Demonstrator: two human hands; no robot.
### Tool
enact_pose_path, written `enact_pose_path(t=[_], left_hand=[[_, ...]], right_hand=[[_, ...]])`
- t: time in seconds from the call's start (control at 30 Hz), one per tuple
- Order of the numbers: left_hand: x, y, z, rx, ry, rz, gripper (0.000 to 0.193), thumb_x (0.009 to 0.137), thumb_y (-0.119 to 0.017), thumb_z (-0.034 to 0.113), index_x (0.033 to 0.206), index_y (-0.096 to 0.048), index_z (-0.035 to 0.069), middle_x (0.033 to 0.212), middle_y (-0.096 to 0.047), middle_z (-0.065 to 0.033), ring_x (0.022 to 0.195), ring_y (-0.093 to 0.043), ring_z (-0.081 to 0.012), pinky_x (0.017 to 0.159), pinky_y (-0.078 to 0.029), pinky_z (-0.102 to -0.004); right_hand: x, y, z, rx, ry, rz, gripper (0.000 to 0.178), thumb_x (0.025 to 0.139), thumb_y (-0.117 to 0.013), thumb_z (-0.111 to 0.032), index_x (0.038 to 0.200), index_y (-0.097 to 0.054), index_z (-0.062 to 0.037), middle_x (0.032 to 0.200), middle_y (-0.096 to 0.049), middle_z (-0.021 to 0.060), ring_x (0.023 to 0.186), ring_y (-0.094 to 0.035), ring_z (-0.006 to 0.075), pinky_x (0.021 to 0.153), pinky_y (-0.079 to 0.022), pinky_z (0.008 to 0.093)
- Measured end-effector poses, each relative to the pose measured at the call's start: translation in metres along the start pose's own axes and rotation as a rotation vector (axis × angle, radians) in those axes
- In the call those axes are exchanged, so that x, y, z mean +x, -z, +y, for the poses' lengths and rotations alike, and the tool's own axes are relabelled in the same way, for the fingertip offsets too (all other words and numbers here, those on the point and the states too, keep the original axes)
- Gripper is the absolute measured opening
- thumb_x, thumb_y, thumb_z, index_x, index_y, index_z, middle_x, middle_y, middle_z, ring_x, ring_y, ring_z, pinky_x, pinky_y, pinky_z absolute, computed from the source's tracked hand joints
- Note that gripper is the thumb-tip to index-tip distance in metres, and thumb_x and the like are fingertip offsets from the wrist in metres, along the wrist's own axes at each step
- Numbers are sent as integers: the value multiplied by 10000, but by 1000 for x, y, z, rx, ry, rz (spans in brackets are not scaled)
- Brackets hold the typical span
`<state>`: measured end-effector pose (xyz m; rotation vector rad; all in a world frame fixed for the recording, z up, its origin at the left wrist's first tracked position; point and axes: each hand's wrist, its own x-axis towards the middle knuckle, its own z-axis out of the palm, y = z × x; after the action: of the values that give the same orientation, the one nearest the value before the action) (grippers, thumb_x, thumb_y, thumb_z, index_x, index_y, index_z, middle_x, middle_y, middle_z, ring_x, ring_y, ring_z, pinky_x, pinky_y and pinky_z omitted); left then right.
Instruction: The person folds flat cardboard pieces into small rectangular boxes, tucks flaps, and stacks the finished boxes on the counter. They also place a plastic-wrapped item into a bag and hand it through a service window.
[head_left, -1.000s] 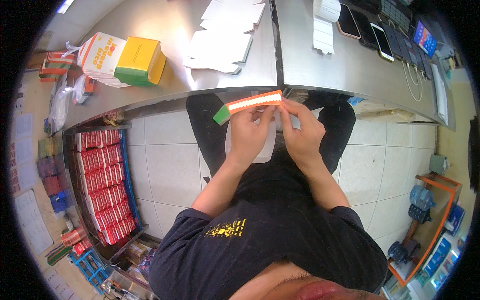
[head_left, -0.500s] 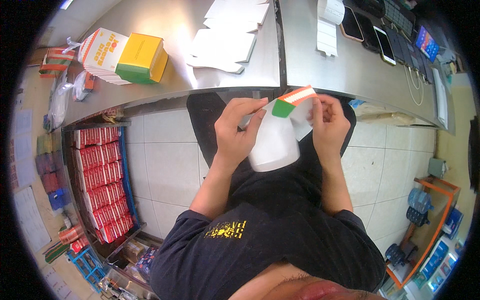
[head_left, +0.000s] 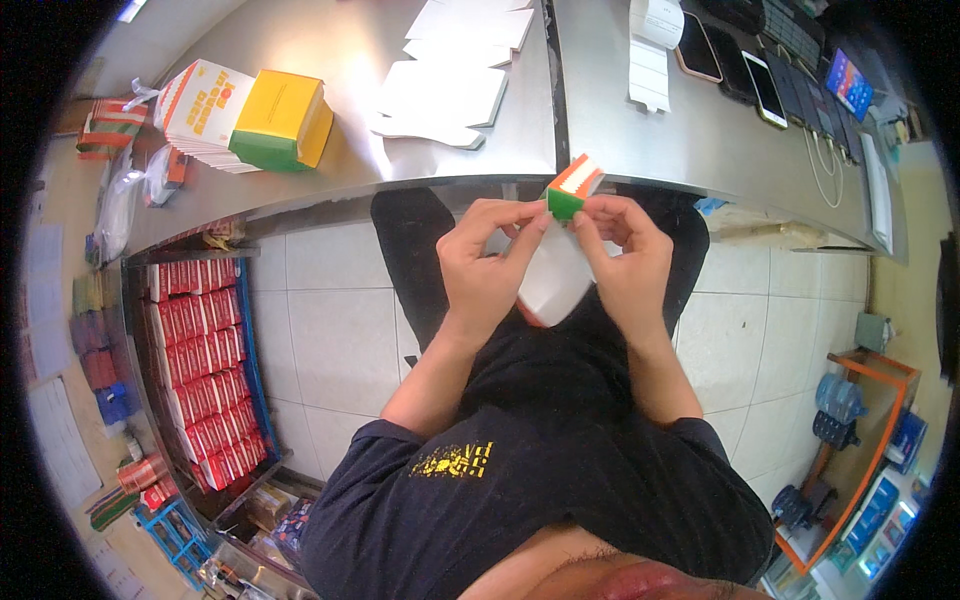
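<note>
Above my lap, just short of the steel counter's edge, I hold a partly folded paperboard food box [head_left: 557, 275]. Its inside is white, and its far end shows a green panel and an orange-and-white zigzag edge. My left hand [head_left: 488, 250] pinches the green corner from the left between thumb and forefinger. My right hand [head_left: 627, 245] pinches the same corner from the right, its fingertips close to the left ones. On the counter at the left stands a folded yellow-and-green box [head_left: 270, 110], touching a stack of flat printed box blanks [head_left: 205, 105].
White flat blanks [head_left: 445, 95] lie on the steel counter [head_left: 350, 50]. A paper roll strip [head_left: 650, 75], phones [head_left: 764, 88] and cables lie at the right. Red-and-white packs [head_left: 205, 365] fill a rack below left. An orange-framed rack [head_left: 875, 430] stands at the right.
My right hand has moved left and in toward my left hand. The box's green and orange end is folded up narrower, and its body has tilted.
</note>
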<state>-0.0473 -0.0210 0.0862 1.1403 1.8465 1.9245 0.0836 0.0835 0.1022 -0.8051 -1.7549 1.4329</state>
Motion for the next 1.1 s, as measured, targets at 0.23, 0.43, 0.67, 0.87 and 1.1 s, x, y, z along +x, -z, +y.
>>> enact_pose_path(t=[0.23, 0.43, 0.67, 0.87, 1.1], left_hand=[[-1, -9, -2, -145, 37, 114, 160, 877, -795, -32, 1036, -782, -30, 968, -765, -102, 823, -682, -103, 717, -533, -234], [-5, -13, -4, -266, 121, 103, 176, 897, -785, -24, 1070, -761, -47, 988, -760, -112, 851, -701, -115, 738, -552, -235], [-3, -9, 6, -359, 261, 38, 199, 919, -770, -14, 1104, -732, -78, 1008, -754, -116, 843, -715, -127, 752, -568, -237], [-5, -15, -5, -369, 149, 58, 241, 867, -828, 11, 1095, -758, -21, 972, -743, -86, 847, -702, -120, 730, -556, -235], [-3, -8, -8, 5, 5, -41, 271, 836, -845, -23, 1057, -689, -26, 1061, -705, -93, 927, -680, -128, 836, -589, -278]], right_hand=[[-10, -17, 2, 100, 27, -13, 155, 925, -763, -10, 1065, -713, 35, 1008, -753, 83, 895, -716, 136, 832, -566, 274], [-4, -11, 7, 214, -86, -144, 159, 1000, -697, -76, 1113, -681, 34, 955, -721, 65, 875, -703, 121, 808, -558, 260], [0, -10, 13, 400, -202, -175, 164, 1019, -683, -99, 1131, -665, 20, 987, -735, 83, 881, -697, 121, 814, -553, 261], [-7, -17, 15, 378, -94, -40, 188, 994, -699, -43, 1154, -663, 50, 1022, -745, 107, 904, -712, 136, 824, -581, 281], [-6, -4, 21, 36, -171, -186, 189, 994, -683, -20, 1166, -676, 58, 1058, -740, 110, 967, -714, 144, 874, -583, 288]])
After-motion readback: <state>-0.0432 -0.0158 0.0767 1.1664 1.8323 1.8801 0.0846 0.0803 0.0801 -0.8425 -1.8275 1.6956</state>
